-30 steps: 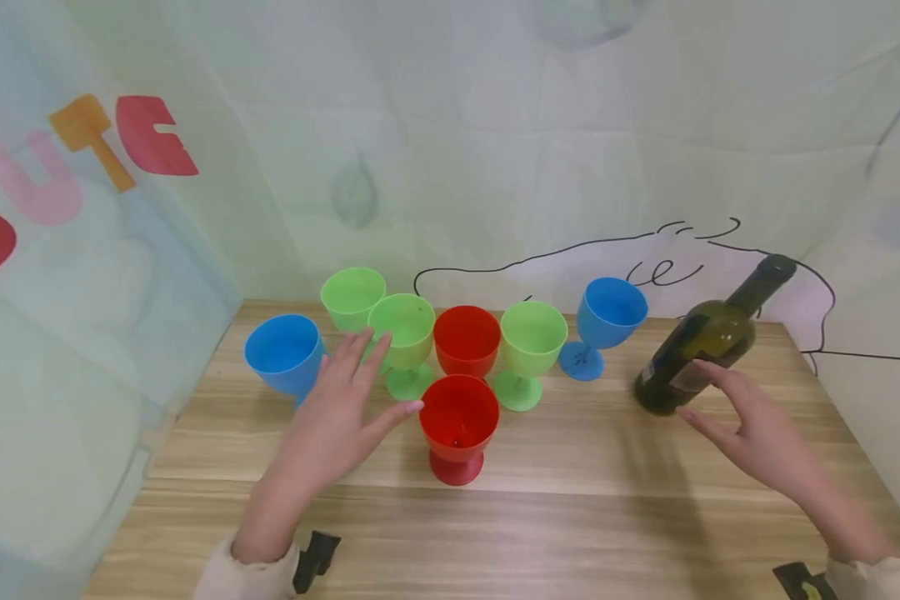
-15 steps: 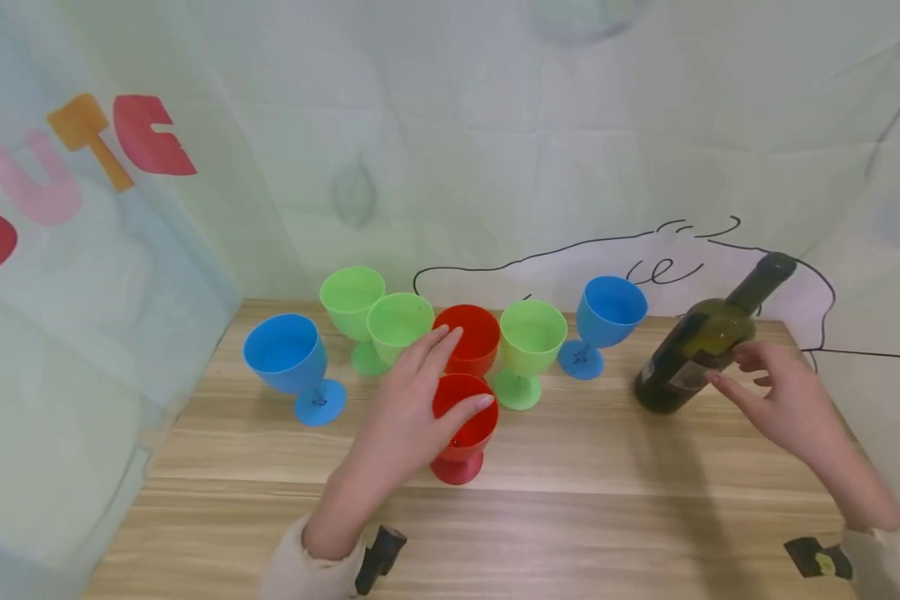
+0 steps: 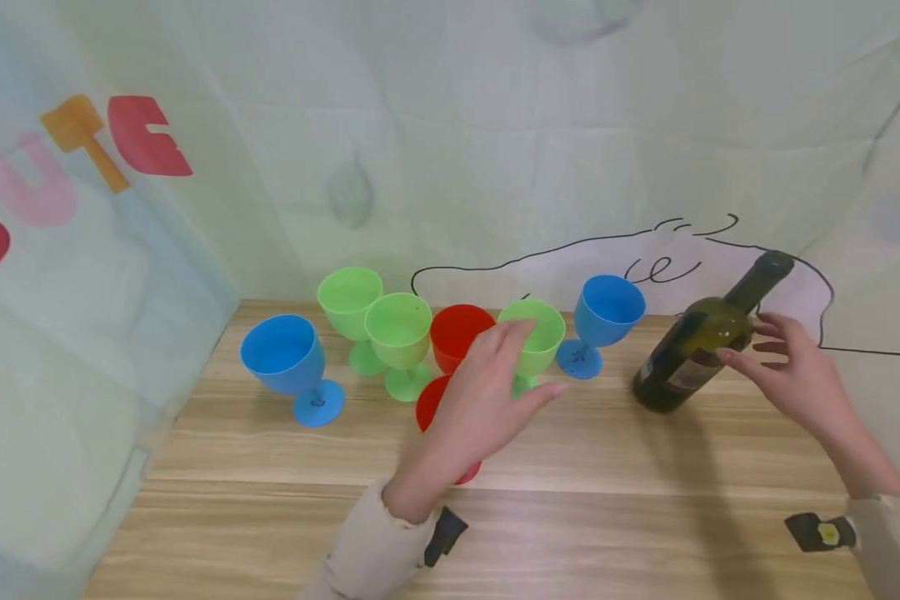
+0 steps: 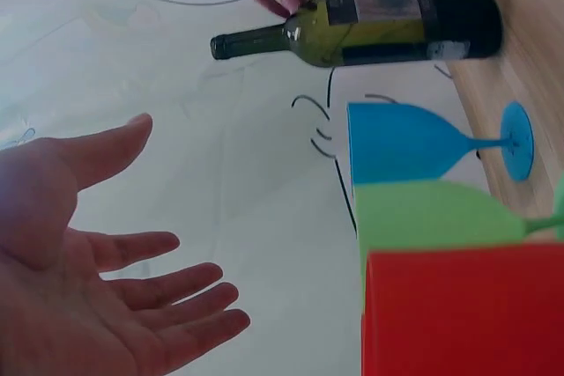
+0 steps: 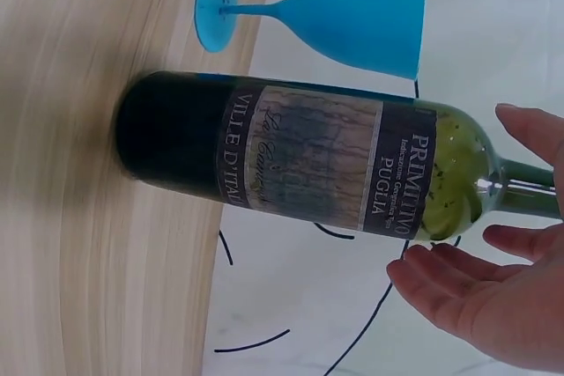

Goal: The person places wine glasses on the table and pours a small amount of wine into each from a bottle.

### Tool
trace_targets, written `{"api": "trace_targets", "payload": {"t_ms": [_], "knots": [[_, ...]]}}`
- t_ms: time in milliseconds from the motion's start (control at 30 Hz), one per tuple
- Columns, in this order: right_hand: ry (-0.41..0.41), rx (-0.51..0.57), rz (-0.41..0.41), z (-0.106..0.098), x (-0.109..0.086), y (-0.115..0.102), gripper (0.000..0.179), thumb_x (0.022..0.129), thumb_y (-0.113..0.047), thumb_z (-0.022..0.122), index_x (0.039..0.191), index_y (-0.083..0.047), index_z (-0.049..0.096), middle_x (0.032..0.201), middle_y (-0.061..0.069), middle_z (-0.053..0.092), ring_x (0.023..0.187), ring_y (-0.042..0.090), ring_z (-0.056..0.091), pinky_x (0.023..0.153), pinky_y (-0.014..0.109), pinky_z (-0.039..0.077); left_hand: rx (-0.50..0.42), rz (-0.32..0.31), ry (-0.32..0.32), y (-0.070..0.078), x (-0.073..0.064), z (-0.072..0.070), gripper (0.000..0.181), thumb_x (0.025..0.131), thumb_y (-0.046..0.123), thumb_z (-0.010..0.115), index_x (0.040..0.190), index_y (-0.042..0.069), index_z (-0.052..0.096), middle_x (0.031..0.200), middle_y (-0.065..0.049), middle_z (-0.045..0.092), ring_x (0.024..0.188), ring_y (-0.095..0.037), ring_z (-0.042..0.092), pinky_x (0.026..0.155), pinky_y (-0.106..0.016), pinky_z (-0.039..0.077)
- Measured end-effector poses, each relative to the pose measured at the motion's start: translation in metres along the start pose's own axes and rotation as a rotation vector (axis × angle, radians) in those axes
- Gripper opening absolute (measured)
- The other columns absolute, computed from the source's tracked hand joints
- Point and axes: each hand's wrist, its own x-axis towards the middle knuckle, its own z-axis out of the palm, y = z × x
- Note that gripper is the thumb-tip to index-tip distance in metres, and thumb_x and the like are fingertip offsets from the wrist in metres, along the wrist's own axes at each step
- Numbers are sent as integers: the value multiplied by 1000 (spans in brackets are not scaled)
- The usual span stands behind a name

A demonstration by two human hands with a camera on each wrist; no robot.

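Note:
In the head view my left hand (image 3: pixel 487 392) hovers over the front red goblet (image 3: pixel 429 402), fingers spread, its tips in front of the right green goblet (image 3: pixel 546 333). The left wrist view shows that hand's palm (image 4: pixel 97 297) holding nothing, apart from the goblets. My right hand (image 3: pixel 802 375) is beside the dark green wine bottle (image 3: pixel 690 358), which stands upright on the table. In the right wrist view its relaxed fingers (image 5: pixel 441 283) and thumb lie either side of the bottle's shoulder and neck, not closed on it; whether any fingertip touches the glass, I cannot tell.
A second red goblet (image 3: pixel 457 333) stands behind the front one. Two green goblets, one at the back (image 3: pixel 348 300), and a blue goblet (image 3: pixel 285 358) are to the left. Another blue goblet (image 3: pixel 607 312) stands left of the bottle. A printed cloth (image 3: pixel 450 167) hangs behind the wooden table (image 3: pixel 270 517).
My left hand has swept rightward from the left blue goblet, across the red goblets to the right green one. My right hand has moved up and right, toward the bottle's shoulder. Goblets and bottle stay put.

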Motion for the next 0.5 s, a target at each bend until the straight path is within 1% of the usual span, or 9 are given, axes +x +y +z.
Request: {"api": "trace_targets", "payload": {"t_ms": [133,233,300,400,500], "knots": [[-48,17,45,-2,5,1,83,88,-32,60,141,8,10,131,40,29,110,56,37,80,65,36,-33,-59,-48,11,10,13,68,82,36,66,138,8,38,137,-7,39,123,-23,38,91,-38,44],[-64,16,76,-1,8,1,85,88,-38,58,142,6,9,133,39,27,112,55,35,81,66,35,-34,-80,-74,17,16,23,70,82,37,66,139,10,36,139,-7,38,125,-23,37,91,-39,44],[-74,17,96,0,10,1,85,89,-40,55,142,6,8,134,39,26,113,55,34,81,66,35,-15,-78,-77,19,19,30,72,81,37,66,140,10,35,139,-7,38,125,-23,37,89,-38,46],[-80,22,111,2,12,0,83,90,-43,51,142,5,8,134,39,26,114,54,34,80,67,35,20,-58,-65,20,22,38,73,80,37,67,140,9,34,138,-8,39,123,-22,39,85,-35,48],[-75,21,110,4,13,0,81,91,-42,49,141,7,9,133,39,26,114,54,34,79,66,36,24,-57,-57,20,27,45,73,80,36,68,139,8,35,138,-8,40,123,-22,39,84,-33,49]]}}
